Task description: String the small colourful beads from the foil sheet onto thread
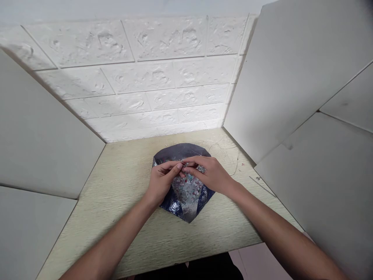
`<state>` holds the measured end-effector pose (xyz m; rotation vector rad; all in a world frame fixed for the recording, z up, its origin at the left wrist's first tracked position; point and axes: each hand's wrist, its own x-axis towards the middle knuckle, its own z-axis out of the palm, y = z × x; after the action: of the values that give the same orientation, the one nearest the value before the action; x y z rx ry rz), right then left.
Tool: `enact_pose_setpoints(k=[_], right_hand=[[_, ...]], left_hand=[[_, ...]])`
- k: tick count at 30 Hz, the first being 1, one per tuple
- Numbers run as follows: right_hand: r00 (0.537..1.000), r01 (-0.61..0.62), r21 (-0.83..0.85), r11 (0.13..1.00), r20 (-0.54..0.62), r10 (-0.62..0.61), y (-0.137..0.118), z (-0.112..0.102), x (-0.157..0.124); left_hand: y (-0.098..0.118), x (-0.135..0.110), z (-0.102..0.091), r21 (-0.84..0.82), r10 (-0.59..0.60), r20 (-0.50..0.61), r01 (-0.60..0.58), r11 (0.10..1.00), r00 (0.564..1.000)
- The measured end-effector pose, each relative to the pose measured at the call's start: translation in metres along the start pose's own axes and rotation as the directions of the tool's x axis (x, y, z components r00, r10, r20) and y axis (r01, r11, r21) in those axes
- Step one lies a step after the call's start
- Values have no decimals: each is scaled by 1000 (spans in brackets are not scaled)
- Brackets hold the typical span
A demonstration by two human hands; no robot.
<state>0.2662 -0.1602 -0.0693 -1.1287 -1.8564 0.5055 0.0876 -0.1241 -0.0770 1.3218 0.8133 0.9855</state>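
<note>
A dark blue and grey folded wrapper, shaped like a shallow tray, rests on the table under both hands. Many small beads, clear, pink, red and turquoise, lie scattered inside it. Over its far half my left hand is closed in a pinch of thumb and forefinger. My right hand meets it from the other side, also pinching, fingertips almost touching the left ones. A tiny dark red spot shows between the fingertips, too small to name; the fingers cover whatever else is there.
The pale wood-grain table ends at a white brick-patterned wall. White panels stand at the left and right. A fine thread and a thin grey rod lie on the table's right side.
</note>
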Motion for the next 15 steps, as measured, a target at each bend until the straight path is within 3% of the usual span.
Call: enact_pose_setpoints(k=[6, 15], right_hand=[[999, 4, 33, 999, -42, -3, 1, 1, 0], [993, 39, -34, 999, -106, -42, -1, 2, -1]], left_hand=[[1, -1, 2, 52, 11, -13, -10, 999, 1000], [-12, 0, 6, -383, -187, 1, 173, 907, 982]])
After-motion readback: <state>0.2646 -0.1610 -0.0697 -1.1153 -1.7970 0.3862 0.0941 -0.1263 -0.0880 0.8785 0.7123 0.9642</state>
